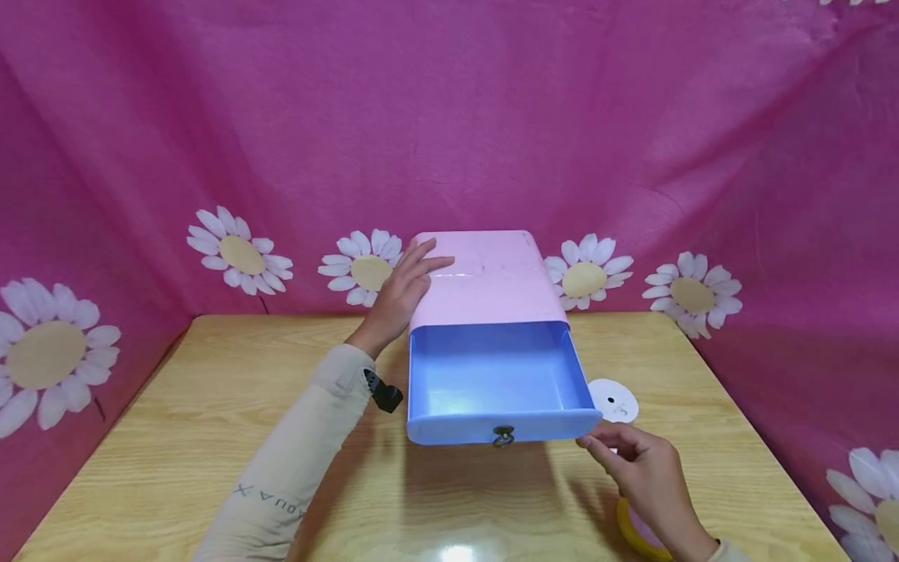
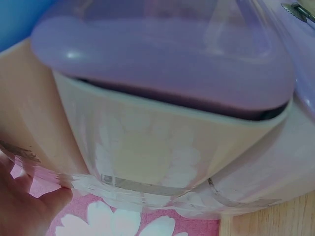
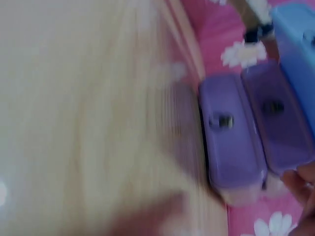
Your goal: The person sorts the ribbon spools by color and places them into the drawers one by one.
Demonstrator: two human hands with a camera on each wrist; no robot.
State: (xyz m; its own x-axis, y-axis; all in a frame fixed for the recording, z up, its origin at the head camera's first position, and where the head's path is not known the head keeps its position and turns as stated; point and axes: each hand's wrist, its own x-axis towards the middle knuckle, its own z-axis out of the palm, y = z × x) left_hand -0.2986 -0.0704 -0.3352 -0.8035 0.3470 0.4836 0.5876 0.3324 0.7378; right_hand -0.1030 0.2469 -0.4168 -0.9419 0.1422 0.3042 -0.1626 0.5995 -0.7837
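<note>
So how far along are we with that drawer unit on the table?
Done: the top blue drawer is pulled out and shows nothing inside. In hand: the left hand rests on the pink cabinet, steadying it; the right hand is just off the drawer's front corner, holding nothing. Left: the two purple drawers below remain closed.

Pink drawer cabinet [image 1: 492,273] upright at table's back, blue top drawer [image 1: 495,382] pulled open, seemingly empty

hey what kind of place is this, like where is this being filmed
Probably a makeshift indoor filming corner, not a lived-in room. A pink daisy-print cloth hangs as a backdrop round a wooden table, and on the table stands a small pink drawer box with its blue drawer pulled open.
</note>
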